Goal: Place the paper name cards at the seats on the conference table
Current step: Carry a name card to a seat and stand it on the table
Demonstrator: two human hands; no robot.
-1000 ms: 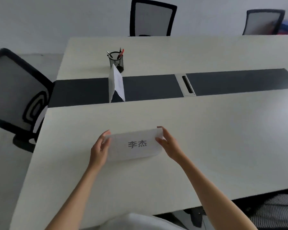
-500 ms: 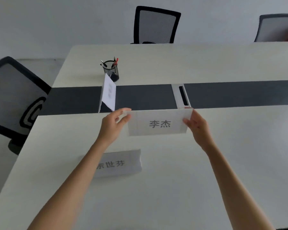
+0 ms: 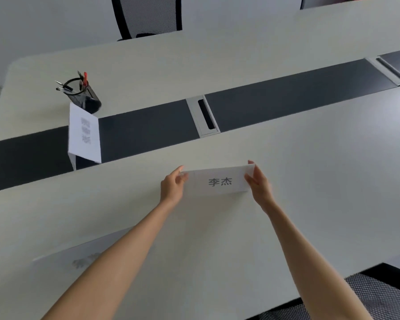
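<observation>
A white paper name card [image 3: 219, 182] with two dark characters is held over the pale conference table [image 3: 310, 181], right of centre. My left hand [image 3: 173, 185] pinches its left end and my right hand [image 3: 257, 182] pinches its right end. Its lower edge is at or just above the tabletop; I cannot tell whether it touches. Another name card [image 3: 74, 255] lies near the front edge, partly hidden by my left forearm. A third, folded card [image 3: 84, 135] stands like a tent on the dark centre strip at the left.
A black mesh pen cup [image 3: 83, 94] with pens stands behind the tent card. A metal cable port [image 3: 203, 115] sits in the dark strip [image 3: 286, 100]. One mesh chair [image 3: 146, 15] is across the table and another chair [image 3: 379, 296] is at the near right edge.
Both hands lifted the card off the one beneath it and carried it to the right and forward. The head view swung right and tilted.
</observation>
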